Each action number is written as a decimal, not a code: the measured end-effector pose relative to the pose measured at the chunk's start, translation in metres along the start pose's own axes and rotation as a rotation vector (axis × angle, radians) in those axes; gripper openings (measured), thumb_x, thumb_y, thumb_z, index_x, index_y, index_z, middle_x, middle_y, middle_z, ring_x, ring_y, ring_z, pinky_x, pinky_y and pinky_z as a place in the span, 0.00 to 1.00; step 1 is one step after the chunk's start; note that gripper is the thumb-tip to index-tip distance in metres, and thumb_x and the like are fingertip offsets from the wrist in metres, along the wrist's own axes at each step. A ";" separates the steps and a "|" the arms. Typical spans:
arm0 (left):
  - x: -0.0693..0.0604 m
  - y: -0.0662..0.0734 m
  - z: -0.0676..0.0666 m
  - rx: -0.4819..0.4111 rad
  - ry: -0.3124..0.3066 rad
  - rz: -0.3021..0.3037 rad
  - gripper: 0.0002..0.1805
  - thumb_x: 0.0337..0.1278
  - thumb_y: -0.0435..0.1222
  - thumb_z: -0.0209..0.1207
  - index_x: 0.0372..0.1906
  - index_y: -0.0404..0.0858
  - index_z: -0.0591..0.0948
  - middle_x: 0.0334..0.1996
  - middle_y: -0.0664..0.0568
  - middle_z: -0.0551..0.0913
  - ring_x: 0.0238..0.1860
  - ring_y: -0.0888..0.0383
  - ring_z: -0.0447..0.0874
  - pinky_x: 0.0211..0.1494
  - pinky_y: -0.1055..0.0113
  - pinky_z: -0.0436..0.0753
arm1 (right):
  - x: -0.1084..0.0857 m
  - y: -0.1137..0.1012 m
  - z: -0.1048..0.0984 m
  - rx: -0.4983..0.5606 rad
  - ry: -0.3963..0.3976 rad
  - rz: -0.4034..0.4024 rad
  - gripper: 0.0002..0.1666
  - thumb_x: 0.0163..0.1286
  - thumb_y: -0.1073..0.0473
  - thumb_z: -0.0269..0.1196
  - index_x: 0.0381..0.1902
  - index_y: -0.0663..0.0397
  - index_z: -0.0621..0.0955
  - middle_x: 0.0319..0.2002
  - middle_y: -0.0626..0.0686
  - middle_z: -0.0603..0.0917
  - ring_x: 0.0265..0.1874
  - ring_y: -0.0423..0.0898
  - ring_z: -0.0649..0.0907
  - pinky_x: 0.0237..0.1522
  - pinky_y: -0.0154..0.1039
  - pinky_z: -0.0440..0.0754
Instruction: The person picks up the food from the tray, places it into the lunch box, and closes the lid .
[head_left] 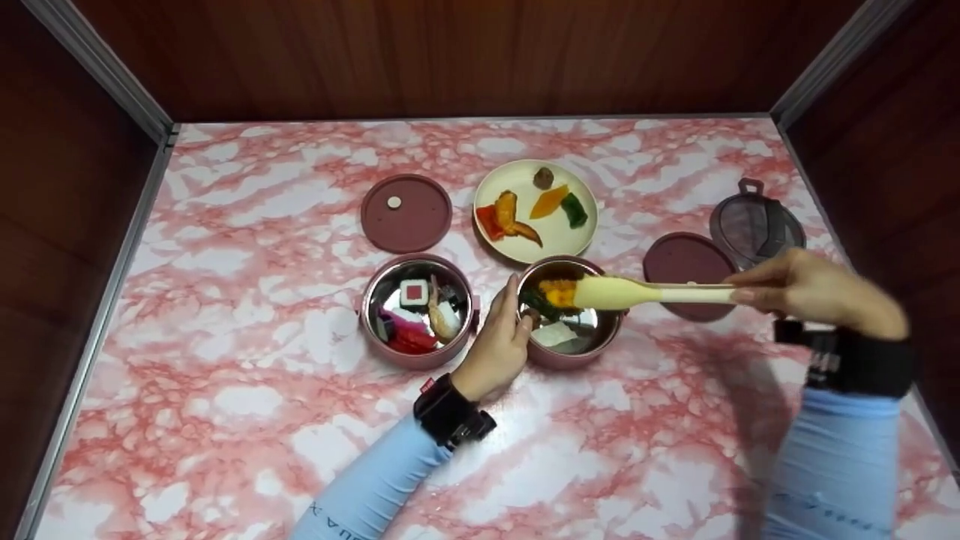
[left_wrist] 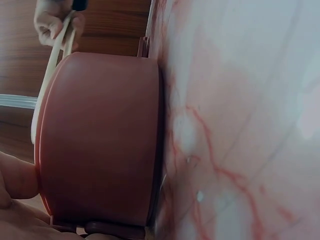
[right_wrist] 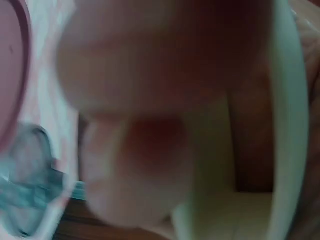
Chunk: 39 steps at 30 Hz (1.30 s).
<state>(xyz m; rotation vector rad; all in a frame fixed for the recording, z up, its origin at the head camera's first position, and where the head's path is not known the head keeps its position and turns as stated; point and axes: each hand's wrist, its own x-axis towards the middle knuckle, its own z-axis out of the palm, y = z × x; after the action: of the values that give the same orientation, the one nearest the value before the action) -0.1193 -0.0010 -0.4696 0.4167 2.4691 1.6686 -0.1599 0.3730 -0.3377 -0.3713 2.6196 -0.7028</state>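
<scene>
My right hand (head_left: 817,292) grips the handle end of cream tongs (head_left: 622,292). The tips of the tongs are over a round pink lunch box (head_left: 574,360) with a shiny metal inside, at its orange-yellow food piece (head_left: 556,292). A white piece (head_left: 553,334) and dark green food also lie in this lunch box. At its left side my left hand (head_left: 495,352) holds the rim, thumb over the edge; the left wrist view shows the thumb against the lunch box (left_wrist: 100,140). Fingers (right_wrist: 135,165) of the right hand fill the right wrist view, blurred, against the tongs.
A second pink lunch box (head_left: 420,360) with toy sushi and shrimp stands at left. Behind are a maroon lid (head_left: 406,225) and a cream plate (head_left: 551,244) of food pieces. Another maroon lid (head_left: 682,259) and a clear grey lid (head_left: 739,217) lie at right.
</scene>
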 end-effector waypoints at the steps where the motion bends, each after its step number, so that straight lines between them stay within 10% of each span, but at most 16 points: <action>1: 0.000 0.000 0.000 0.002 0.000 -0.002 0.36 0.75 0.32 0.45 0.78 0.31 0.42 0.76 0.35 0.48 0.75 0.42 0.50 0.76 0.55 0.50 | 0.001 -0.003 -0.007 -0.027 -0.019 -0.003 0.19 0.71 0.57 0.63 0.55 0.64 0.83 0.17 0.47 0.77 0.13 0.39 0.72 0.15 0.36 0.74; 21: 0.001 -0.001 0.001 0.035 0.018 0.028 0.35 0.74 0.31 0.45 0.77 0.27 0.44 0.75 0.31 0.51 0.74 0.40 0.53 0.76 0.53 0.53 | 0.048 -0.075 -0.041 -0.415 -0.271 -0.130 0.06 0.64 0.52 0.69 0.37 0.42 0.91 0.23 0.43 0.78 0.21 0.38 0.73 0.25 0.34 0.74; 39: -0.001 0.002 0.000 0.035 0.023 0.040 0.34 0.74 0.30 0.44 0.77 0.27 0.45 0.74 0.30 0.52 0.73 0.39 0.54 0.75 0.53 0.54 | 0.043 -0.093 -0.052 -0.417 -0.306 0.009 0.10 0.68 0.49 0.65 0.30 0.46 0.85 0.19 0.46 0.79 0.16 0.41 0.76 0.16 0.37 0.75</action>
<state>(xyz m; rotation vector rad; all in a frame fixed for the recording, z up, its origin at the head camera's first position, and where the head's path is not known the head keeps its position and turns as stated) -0.1185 -0.0006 -0.4682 0.4564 2.5263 1.6567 -0.2071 0.3017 -0.2609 -0.5379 2.4529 -0.0760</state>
